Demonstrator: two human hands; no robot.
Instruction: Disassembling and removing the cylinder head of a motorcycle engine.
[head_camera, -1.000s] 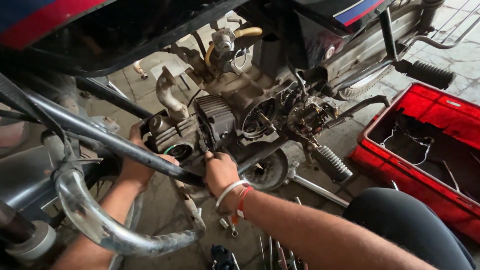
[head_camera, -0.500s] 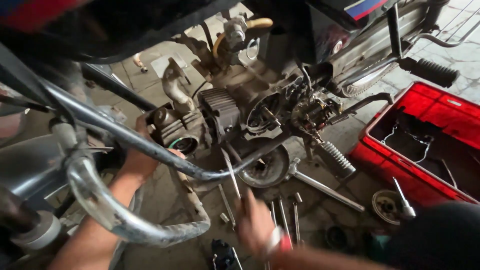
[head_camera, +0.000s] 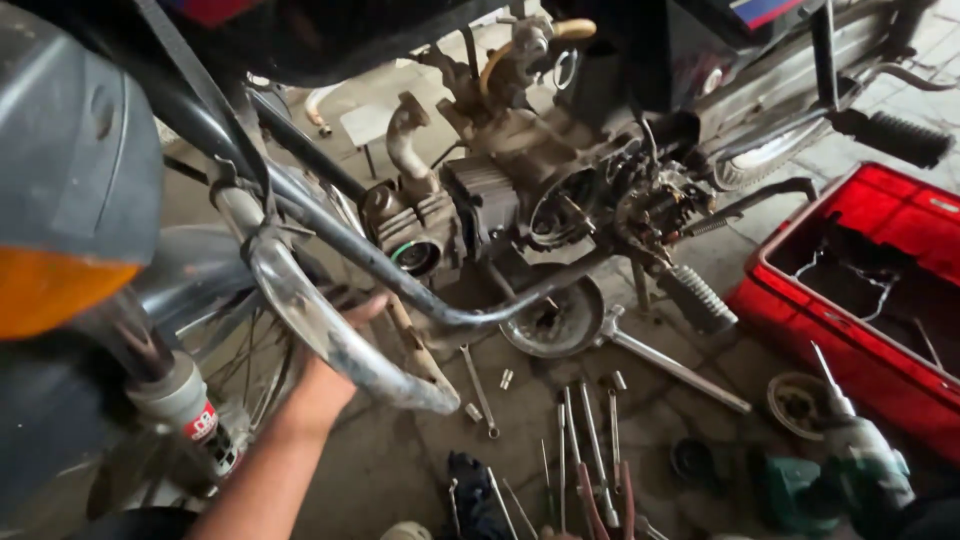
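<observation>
the motorcycle engine (head_camera: 480, 215) sits stripped and greasy in the frame above the middle of the floor, its dark finned cylinder beside an open round port with a pale ring, its side cover off so that gears and wiring show. a curved chrome crash bar (head_camera: 330, 325) sweeps down in front of it, dull and scuffed. the left hand (head_camera: 345, 345) reaches up from the lower left, forearm stretched, the palm going behind the crash bar toward the underside of the engine; the bar hides most of its fingers, so i cannot tell whether its grip is closed on anything. the right hand (head_camera: 870, 465) is at the lower right corner of the floor, blurred, its grip wrapped round a green power driver (head_camera: 835, 440) whose thin bit points up and left. wrenches (head_camera: 590, 440) lie in a row on the floor near its lower edge, a round metal cover (head_camera: 555, 320) rests just under the engine, and a red tool tray (head_camera: 850, 290) stands along the right edge.
</observation>
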